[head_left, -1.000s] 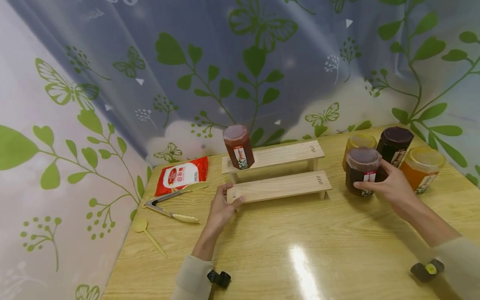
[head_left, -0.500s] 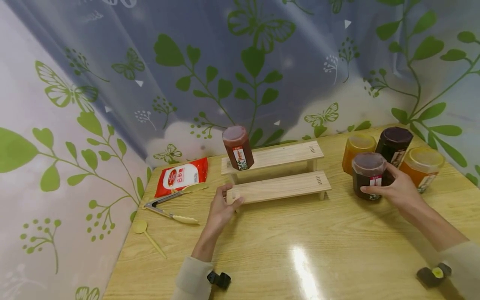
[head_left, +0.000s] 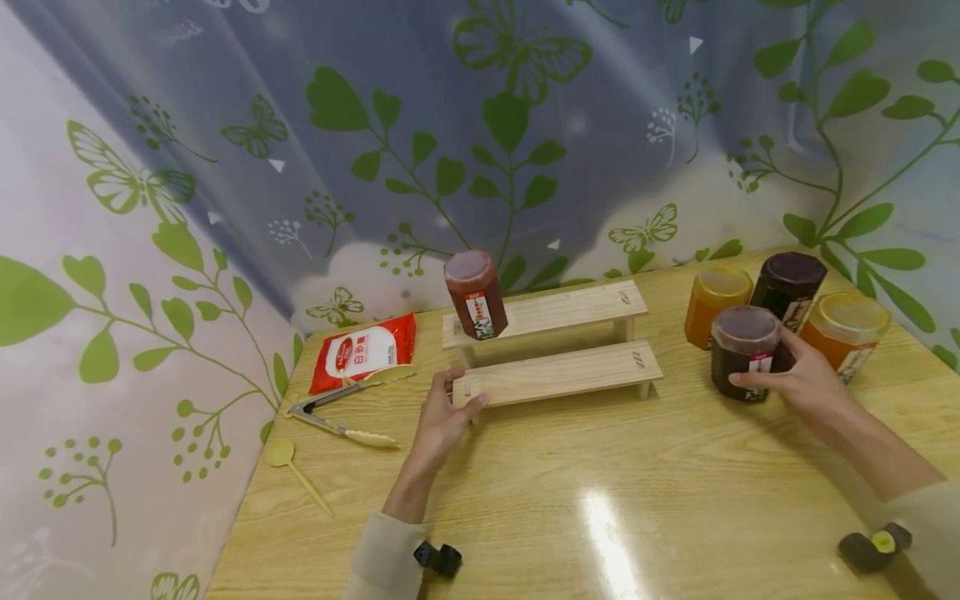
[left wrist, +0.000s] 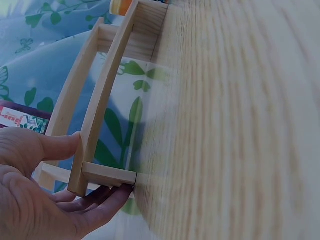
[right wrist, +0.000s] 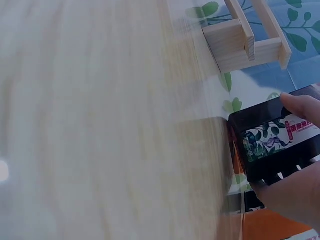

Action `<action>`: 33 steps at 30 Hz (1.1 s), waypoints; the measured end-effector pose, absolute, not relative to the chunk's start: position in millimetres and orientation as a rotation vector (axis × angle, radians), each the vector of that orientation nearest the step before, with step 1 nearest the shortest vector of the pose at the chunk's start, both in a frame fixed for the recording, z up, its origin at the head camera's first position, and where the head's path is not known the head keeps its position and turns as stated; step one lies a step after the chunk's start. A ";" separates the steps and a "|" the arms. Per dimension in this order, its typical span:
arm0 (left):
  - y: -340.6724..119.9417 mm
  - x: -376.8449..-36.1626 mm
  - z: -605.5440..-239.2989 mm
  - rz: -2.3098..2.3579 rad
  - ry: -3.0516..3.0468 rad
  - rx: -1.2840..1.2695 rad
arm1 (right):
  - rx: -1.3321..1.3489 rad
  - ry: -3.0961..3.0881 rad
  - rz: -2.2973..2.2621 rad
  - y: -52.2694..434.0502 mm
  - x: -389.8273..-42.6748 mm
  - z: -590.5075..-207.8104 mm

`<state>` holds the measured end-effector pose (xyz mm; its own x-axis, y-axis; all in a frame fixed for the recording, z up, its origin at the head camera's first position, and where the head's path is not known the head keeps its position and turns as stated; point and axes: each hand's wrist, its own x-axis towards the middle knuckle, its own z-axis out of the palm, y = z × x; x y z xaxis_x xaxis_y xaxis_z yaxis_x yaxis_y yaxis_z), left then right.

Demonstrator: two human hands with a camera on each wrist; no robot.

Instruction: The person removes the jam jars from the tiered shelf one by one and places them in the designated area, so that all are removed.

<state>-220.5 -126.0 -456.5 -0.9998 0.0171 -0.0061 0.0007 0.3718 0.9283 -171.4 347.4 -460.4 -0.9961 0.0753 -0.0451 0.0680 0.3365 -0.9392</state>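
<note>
My left hand point(head_left: 442, 414) grips the left end of the lower step of a two-step wooden rack point(head_left: 558, 373). In the left wrist view its thumb point(left wrist: 62, 146) lies against the board and the other fingers curl round the leg point(left wrist: 110, 173). At the right, my right hand point(head_left: 806, 379) holds a dark jar point(head_left: 735, 358) with a clear lid, thumb across the front by the label. The jar point(right wrist: 265, 132) is upright, its base right at the tabletop. A reddish-brown jar point(head_left: 476, 300) stands on the left end of the rack's upper step.
Close behind the held jar stand an orange jar point(head_left: 708, 312), a darker jar point(head_left: 791, 283) and another orange jar point(head_left: 840, 329). Left of the rack lie a red and white bag point(head_left: 363, 352), open tongs point(head_left: 330, 410) and a yellow spoon point(head_left: 296, 471). A patterned curtain point(head_left: 405, 167) hangs behind the table.
My right hand has moved the dark jar a little to the right and towards me, closer to the right-hand orange jar. The left hand and rack have stayed put.
</note>
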 end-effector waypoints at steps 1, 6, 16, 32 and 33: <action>-126.3 -220.6 -456.3 1.754 2.585 0.012 | -0.133 -2.559 1.814 348.0 -171.4 -460.3; -127.7 -220.4 -457.6 1.758 2.568 -0.008 | -0.126 -2.584 1.804 352.0 -170.3 -460.9; -127.7 -219.0 -456.4 1.768 2.569 -0.012 | -0.089 -2.640 1.744 357.3 -172.2 -462.6; -127.5 -220.2 -455.8 1.782 2.538 0.000 | 0.167 -2.474 1.850 361.0 -175.3 -414.7; -127.1 -220.0 -455.4 1.780 2.536 -0.002 | 0.178 -2.445 1.874 360.7 -175.8 -411.8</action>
<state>-220.0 -127.1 -455.4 -0.9991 0.0239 -0.0361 -0.0258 0.3402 0.9400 -175.8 360.7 -411.8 -0.9918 -0.0580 0.1139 -0.1251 0.2562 -0.9585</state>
